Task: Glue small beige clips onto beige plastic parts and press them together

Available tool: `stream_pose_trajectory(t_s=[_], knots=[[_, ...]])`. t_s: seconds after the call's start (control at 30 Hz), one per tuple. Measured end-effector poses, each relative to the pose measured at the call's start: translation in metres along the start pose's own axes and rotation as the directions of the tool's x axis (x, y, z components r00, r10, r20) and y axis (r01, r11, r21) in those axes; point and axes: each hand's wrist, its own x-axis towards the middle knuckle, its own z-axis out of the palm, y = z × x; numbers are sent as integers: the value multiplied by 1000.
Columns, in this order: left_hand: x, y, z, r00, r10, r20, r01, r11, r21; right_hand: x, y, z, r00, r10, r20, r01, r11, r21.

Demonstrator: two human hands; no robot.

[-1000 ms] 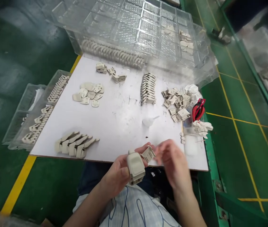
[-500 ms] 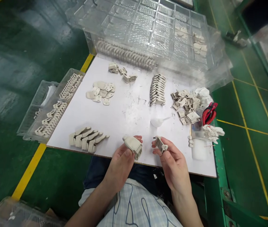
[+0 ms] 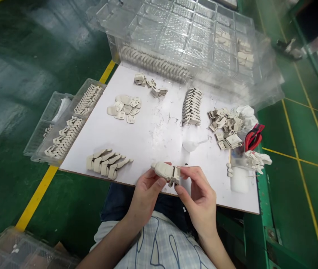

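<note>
Near the board's front edge, my left hand (image 3: pixel 147 188) is closed on a beige rounded plastic piece (image 3: pixel 164 170). A smaller beige bracket-like piece (image 3: pixel 177 175) meets its right end, pinched between the thumb and fingers of my right hand (image 3: pixel 198 192). The two pieces touch; whether they are locked together I cannot tell. A row of curved beige parts (image 3: pixel 107 163) lies left of my left hand. Beyond my right hand, a small white squeeze bottle with a thin nozzle (image 3: pixel 190 145) rests on the white board (image 3: pixel 153 140).
Clear compartment trays (image 3: pixel 201 37) are stacked at the back. Narrower trays of parts (image 3: pixel 63 138) stand at the left edge. The board also carries flat oval pieces (image 3: pixel 127 106), a stacked row (image 3: pixel 192 107), loose brackets (image 3: pixel 226 127), red-handled pliers (image 3: pixel 254 137) and a white container (image 3: pixel 239 180).
My right hand has moved left, bringing the bracket-like piece against the end of the rounded piece. The whole view has shifted slightly, and a small dark speck now shows on the board.
</note>
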Motion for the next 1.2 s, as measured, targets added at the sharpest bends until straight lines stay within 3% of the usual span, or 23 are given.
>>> stream_pose_trajectory(t_s=[0.17,0.47,0.63,0.73,0.8,0.87,0.93,1.0,1.07,1.2], knots=[[0,1,1,999,4,-37,-4,1000,-9,0,2,-2,999,-25,-20,25,1000,0],[0,-2,0,999,39,22,-41,998,56,1,2,0,998,-52,27,54,996,-68],[0,-6,-2,989,144,9,-144,980,140,2,2,-2,995,-33,93,39,998,-56],[0,-8,-3,960,278,-36,-263,936,233,2,2,0,996,-13,92,16,999,-38],[0,-9,-6,915,404,13,-381,851,361,1,2,2,997,30,73,-29,1000,-3],[0,-9,-9,843,512,164,-519,694,499,0,3,4,995,91,35,-93,994,51],[-1,-9,-12,725,589,357,-665,463,586,-1,2,5,987,159,12,-159,981,113],[-2,-9,-13,579,643,502,-761,205,615,-1,1,5,977,211,17,-211,961,177],[-2,-8,-14,468,678,566,-775,8,632,-2,0,7,967,249,50,-254,935,249],[1,-2,-14,363,738,568,-729,-154,666,-4,-1,14,938,312,150,-346,838,422]])
